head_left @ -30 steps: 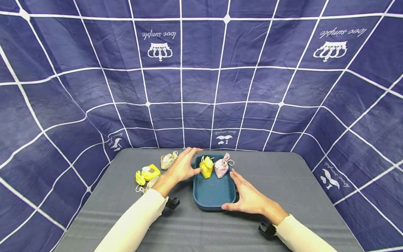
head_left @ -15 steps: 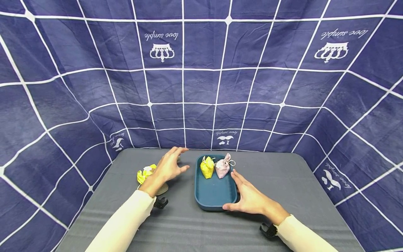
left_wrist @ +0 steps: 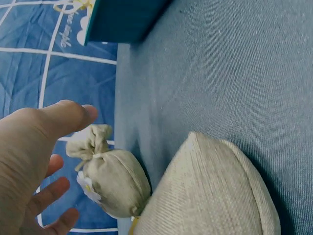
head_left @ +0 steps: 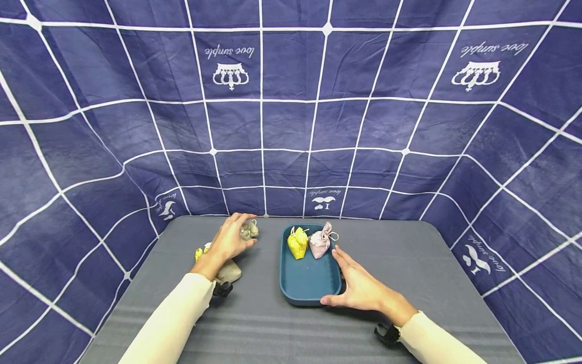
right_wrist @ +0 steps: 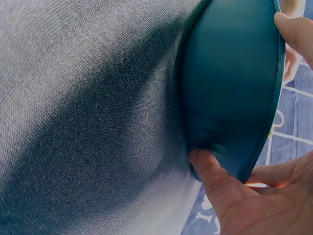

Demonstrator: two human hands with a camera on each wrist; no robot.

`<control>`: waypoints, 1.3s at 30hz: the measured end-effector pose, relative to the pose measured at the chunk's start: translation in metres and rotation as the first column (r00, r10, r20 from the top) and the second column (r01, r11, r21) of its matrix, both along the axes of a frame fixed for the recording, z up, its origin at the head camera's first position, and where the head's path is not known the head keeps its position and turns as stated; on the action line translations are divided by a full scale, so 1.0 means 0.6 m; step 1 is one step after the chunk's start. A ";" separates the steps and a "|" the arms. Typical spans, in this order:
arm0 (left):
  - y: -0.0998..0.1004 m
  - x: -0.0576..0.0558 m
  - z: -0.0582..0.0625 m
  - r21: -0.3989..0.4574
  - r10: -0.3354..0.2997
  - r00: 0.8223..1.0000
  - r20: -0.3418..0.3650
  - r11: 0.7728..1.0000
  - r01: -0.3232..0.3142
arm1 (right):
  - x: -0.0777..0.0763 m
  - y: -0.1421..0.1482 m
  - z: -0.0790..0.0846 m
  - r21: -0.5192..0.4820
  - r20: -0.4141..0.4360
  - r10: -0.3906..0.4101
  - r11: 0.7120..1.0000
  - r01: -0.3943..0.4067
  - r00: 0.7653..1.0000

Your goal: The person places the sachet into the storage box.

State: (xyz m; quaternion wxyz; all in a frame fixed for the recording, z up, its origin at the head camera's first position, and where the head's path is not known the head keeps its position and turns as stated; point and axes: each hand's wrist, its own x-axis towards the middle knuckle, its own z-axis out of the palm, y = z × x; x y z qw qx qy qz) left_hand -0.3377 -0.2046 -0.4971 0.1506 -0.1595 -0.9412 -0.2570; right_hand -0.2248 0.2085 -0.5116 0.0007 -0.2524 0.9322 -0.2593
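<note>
Left of centre: my left hand [head_left: 227,240], spread by the far beige pouch [head_left: 249,231], likely light, soft; pinch its belly. My right hand [head_left: 362,287], unclenched, against the tray [head_left: 308,284].

My left hand [head_left: 227,241], one: shifting leftward from the left rim of the blue tray [head_left: 309,283], where a second ago the thumb was lying by the yellow pouch [head_left: 297,243] inside; now spreading thumb and fingers about the far beige pouch [head_left: 249,230], as the head view is showing it. Far beige pouch: reappearing between my thumb and fingers after being nearly hidden half a second ago. Near beige pouch [head_left: 230,272]: emerging from behind my arm, now showing more cloth right of my wrist. Yellow table pouch [head_left: 198,254]: disappearing mostly behind my wrist. Cream left sleeve [head_left: 168,313], black wrist band [head_left: 223,289]: travelling leftward with my hand.
</note>
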 end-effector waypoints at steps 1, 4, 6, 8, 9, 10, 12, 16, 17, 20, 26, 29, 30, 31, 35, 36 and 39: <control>-0.002 -0.002 -0.001 -0.001 0.002 1.000 0.004 1.000 -0.002 | 0.000 0.000 0.000 0.000 0.000 0.000 1.000 0.000 1.000; -0.008 -0.006 -0.005 -0.008 0.005 1.000 0.019 1.000 -0.005 | 0.001 0.000 0.001 0.007 0.003 -0.001 1.000 0.001 1.000; -0.010 -0.009 -0.006 -0.014 0.006 1.000 0.029 1.000 -0.006 | 0.001 0.000 0.001 0.013 0.006 -0.001 1.000 0.001 1.000; -0.014 -0.013 -0.009 -0.017 0.003 0.999 0.035 1.000 -0.002 | 0.000 0.000 0.001 0.016 0.006 -0.001 1.000 0.001 1.000; -0.015 -0.015 -0.010 -0.016 0.000 0.999 0.038 1.000 0.000 | 0.000 0.000 0.001 0.017 0.005 -0.001 1.000 0.001 1.000; -0.017 -0.017 -0.011 -0.016 -0.002 0.999 0.043 1.000 0.003 | 0.000 0.000 0.001 0.016 0.003 -0.001 1.000 0.001 1.000; -0.019 -0.022 -0.014 -0.019 -0.006 0.999 0.053 1.000 0.007 | -0.001 0.000 0.001 0.016 -0.001 0.001 1.000 -0.001 1.000; -0.021 -0.027 -0.013 -0.052 -0.023 0.997 0.071 0.998 0.027 | -0.001 0.000 0.001 0.014 -0.002 0.001 1.000 -0.001 1.000; -0.021 -0.028 -0.011 -0.063 -0.030 0.997 0.077 0.997 0.035 | -0.001 0.000 0.001 0.013 -0.001 0.001 1.000 -0.001 1.000; -0.020 -0.028 -0.007 -0.101 -0.057 0.993 0.098 0.993 0.067 | 0.000 0.000 0.001 0.015 -0.003 0.001 1.000 -0.001 1.000; -0.020 -0.032 -0.006 -0.134 -0.094 0.985 0.145 0.984 0.114 | 0.000 -0.001 0.001 0.019 -0.011 0.001 1.000 -0.001 1.000; -0.023 -0.039 -0.012 -0.120 -0.117 0.982 0.148 0.984 0.135 | 0.000 -0.001 0.001 0.021 -0.008 -0.003 1.000 0.003 1.000; -0.024 -0.042 -0.014 -0.115 -0.124 0.981 0.148 0.983 0.142 | 0.000 -0.001 0.000 0.020 -0.005 -0.003 1.000 0.003 1.000; -0.025 -0.044 -0.015 -0.111 -0.133 0.981 0.144 0.983 0.150 | -0.001 -0.001 0.000 0.023 -0.003 -0.003 1.000 0.003 1.000; -0.033 -0.056 -0.027 -0.116 -0.164 0.983 0.081 0.978 0.173 | -0.001 -0.001 -0.002 0.023 0.010 -0.005 1.000 0.005 1.000; -0.033 -0.055 -0.026 -0.108 -0.166 0.983 0.076 0.979 0.173 | -0.001 -0.001 -0.002 0.024 0.013 -0.006 1.000 0.006 1.000; -0.026 -0.045 -0.013 -0.095 -0.160 0.984 0.076 0.981 0.167 | -0.001 0.000 -0.001 0.019 0.017 -0.008 1.000 0.008 1.000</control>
